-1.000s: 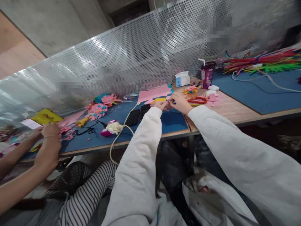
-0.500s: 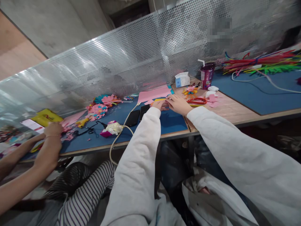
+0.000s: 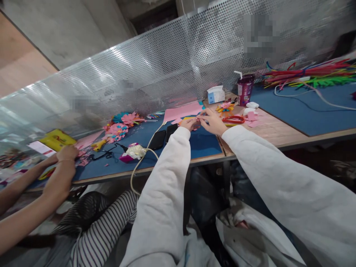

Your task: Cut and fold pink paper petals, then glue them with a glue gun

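Above the blue mat [image 3: 204,145], my left hand [image 3: 190,123] and my right hand [image 3: 211,122] meet, fingertips pinched together. A speck of pink shows under them, but what they hold is too small and covered to make out. Behind my left hand lie yellow-orange paper and a large pink paper sheet [image 3: 180,111]. Scissors with red handles [image 3: 234,119] rest just right of my right hand. A yellow and pink paper flower [image 3: 224,107] sits beyond them. Two dark phones lie left of my left hand, one phone [image 3: 157,140] fully in sight.
A purple cup [image 3: 245,89] with a straw and a tissue pack [image 3: 216,95] stand at the back by the perforated metal screen [image 3: 155,63]. A power strip [image 3: 135,151] trails its cable over the front edge. At left, a co-worker's hands [image 3: 66,152] work near paper flowers [image 3: 118,129].
The fingers of my right hand have shifted slightly, with the index finger lifted higher. My left hand stays nearly in place. The co-worker's hands moved a little to the right.
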Demonstrator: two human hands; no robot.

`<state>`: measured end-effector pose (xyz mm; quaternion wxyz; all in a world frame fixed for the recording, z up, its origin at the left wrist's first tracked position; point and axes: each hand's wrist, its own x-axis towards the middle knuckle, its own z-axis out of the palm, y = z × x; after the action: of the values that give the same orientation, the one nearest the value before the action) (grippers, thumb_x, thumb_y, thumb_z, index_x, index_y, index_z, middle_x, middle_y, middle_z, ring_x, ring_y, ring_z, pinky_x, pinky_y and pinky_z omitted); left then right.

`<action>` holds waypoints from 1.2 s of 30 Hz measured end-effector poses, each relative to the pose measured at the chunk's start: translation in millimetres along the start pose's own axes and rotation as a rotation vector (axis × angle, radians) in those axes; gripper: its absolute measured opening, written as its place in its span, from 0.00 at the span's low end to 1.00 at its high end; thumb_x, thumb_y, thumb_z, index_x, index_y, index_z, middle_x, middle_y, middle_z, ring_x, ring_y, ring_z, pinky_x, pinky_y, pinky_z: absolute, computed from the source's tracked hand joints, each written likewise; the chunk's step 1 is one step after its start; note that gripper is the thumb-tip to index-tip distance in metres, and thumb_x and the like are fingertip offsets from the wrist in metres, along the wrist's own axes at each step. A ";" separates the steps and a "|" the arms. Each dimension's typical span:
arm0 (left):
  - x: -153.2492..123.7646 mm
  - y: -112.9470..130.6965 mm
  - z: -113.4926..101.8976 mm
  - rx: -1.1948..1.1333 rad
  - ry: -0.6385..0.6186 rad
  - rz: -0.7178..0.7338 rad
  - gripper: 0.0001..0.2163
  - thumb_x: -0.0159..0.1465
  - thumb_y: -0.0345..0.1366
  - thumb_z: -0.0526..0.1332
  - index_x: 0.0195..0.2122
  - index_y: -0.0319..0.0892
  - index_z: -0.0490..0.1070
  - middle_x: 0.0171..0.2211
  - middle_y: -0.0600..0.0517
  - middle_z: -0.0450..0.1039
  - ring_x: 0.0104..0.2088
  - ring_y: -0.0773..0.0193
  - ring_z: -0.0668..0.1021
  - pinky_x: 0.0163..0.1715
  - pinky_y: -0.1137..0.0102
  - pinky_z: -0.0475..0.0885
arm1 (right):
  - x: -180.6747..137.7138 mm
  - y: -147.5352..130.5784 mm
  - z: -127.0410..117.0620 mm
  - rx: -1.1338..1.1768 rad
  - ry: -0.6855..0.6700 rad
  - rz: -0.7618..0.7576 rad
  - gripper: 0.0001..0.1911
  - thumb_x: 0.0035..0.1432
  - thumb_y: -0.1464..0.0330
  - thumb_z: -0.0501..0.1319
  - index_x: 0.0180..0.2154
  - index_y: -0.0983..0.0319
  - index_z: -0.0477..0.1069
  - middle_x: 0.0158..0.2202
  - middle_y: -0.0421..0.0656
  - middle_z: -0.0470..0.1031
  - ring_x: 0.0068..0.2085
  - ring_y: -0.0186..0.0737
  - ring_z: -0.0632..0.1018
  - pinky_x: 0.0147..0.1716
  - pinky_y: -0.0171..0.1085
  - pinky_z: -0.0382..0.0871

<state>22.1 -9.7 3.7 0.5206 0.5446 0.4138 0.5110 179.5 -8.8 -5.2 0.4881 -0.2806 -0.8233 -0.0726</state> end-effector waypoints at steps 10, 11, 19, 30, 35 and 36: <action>-2.2 0.1 0.5 0.140 0.020 -0.025 0.08 0.58 0.37 0.62 0.34 0.37 0.74 0.32 0.46 0.79 0.39 0.59 0.80 0.42 0.66 0.73 | 1.2 17.2 11.6 0.204 0.003 0.216 0.04 0.55 0.71 0.58 0.29 0.62 0.70 0.30 0.44 0.71 0.34 0.40 0.70 0.36 0.38 0.65; -1.7 -0.3 0.2 0.140 0.019 -0.023 0.09 0.57 0.37 0.62 0.34 0.37 0.74 0.32 0.46 0.79 0.39 0.59 0.80 0.42 0.66 0.73 | 1.1 16.8 11.7 0.206 0.004 0.220 0.04 0.55 0.71 0.58 0.28 0.63 0.70 0.29 0.44 0.71 0.34 0.40 0.70 0.35 0.38 0.65; 1.5 1.6 0.2 0.227 0.035 -0.076 0.10 0.58 0.40 0.61 0.28 0.39 0.73 0.24 0.50 0.77 0.30 0.65 0.80 0.30 0.75 0.72 | 1.4 12.2 9.8 0.181 0.005 0.182 0.04 0.51 0.74 0.58 0.26 0.62 0.68 0.28 0.44 0.69 0.33 0.40 0.69 0.35 0.39 0.64; -0.2 3.6 -3.6 0.198 -0.016 -0.070 0.05 0.54 0.35 0.63 0.30 0.39 0.74 0.29 0.48 0.78 0.37 0.59 0.80 0.40 0.66 0.73 | 1.6 11.3 10.8 0.307 0.011 0.233 0.04 0.50 0.72 0.56 0.27 0.62 0.69 0.29 0.44 0.72 0.33 0.40 0.71 0.35 0.39 0.67; -0.5 2.1 -2.8 0.176 -0.016 -0.063 0.05 0.56 0.35 0.62 0.32 0.39 0.73 0.29 0.49 0.78 0.36 0.63 0.80 0.38 0.68 0.73 | 3.8 12.0 9.8 0.474 -0.029 0.391 0.05 0.48 0.70 0.57 0.28 0.63 0.71 0.29 0.43 0.74 0.32 0.38 0.72 0.35 0.39 0.68; -0.3 1.7 -2.8 0.173 -0.018 -0.061 0.06 0.56 0.35 0.62 0.32 0.39 0.73 0.29 0.49 0.78 0.36 0.63 0.80 0.38 0.69 0.73 | 4.2 12.0 9.4 0.493 -0.031 0.414 0.05 0.48 0.70 0.57 0.28 0.63 0.71 0.29 0.43 0.75 0.32 0.38 0.73 0.36 0.39 0.69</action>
<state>19.1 -9.8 5.2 0.4907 0.5792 0.4682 0.4522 177.2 6.5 -8.3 0.5331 -0.3166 -0.7488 0.2343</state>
